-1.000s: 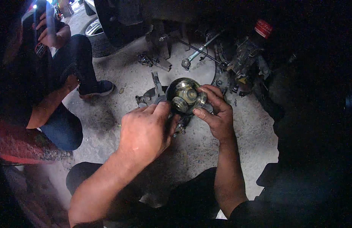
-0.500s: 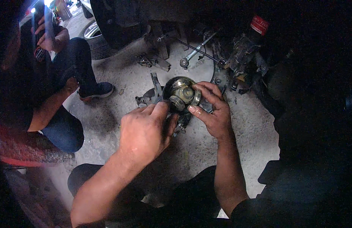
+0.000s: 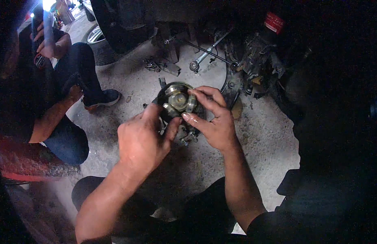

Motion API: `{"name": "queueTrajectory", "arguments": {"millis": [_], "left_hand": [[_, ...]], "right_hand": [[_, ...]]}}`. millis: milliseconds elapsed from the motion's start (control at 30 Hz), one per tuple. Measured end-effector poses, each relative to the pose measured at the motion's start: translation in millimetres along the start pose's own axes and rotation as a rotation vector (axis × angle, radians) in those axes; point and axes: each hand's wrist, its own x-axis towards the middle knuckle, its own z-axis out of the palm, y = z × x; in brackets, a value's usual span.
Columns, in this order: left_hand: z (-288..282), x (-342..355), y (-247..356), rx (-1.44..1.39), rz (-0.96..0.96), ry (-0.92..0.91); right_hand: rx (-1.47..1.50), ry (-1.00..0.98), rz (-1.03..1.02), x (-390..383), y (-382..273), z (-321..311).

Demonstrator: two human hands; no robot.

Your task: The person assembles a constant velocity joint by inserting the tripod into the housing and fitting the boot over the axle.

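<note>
Between my hands is a greasy tripod CV joint (image 3: 178,100), its round rollers set about a central hub and facing up. A dark round rim surrounds the rollers; whether it is a boot or a housing I cannot tell. My left hand (image 3: 140,136) closes round the joint's lower left side, thumb near the lower left roller. My right hand (image 3: 215,118) grips the right-hand roller with its index finger above and its grease-smeared thumb below. Other dark metal parts lie beneath the joint, partly hidden by my hands.
Ahead on the concrete floor lie a ratchet wrench (image 3: 202,59) and several loose bolts (image 3: 154,65). Dark suspension parts (image 3: 237,81) hang at the right, below a red-labelled item (image 3: 274,23). At the left a person (image 3: 84,69) crouches near a wheel (image 3: 98,42).
Both my hands and the tripod joint have shifted left. The joint has turned so its hub faces up more squarely, and my thumbs have come closer together.
</note>
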Motion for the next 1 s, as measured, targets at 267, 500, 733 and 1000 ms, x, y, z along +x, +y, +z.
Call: {"name": "queueTrajectory", "arguments": {"millis": [267, 500, 733, 1000], "left_hand": [[-8, -1, -11, -0.085, -0.196, -0.048], [-2, -4, -28, -0.102, -0.101, -0.019], [2, 0, -30, -0.162, -0.058, -0.004], [7, 0, -29, -0.201, -0.054, 0.033]], "right_hand": [[0.044, 0.035, -0.032, 1, 2, 28], [0.067, -0.006, -0.027, 4, 1, 30], [0.046, -0.021, 0.012, 5, -4, 24], [0.087, -0.027, -0.010, 5, 4, 23]]}}
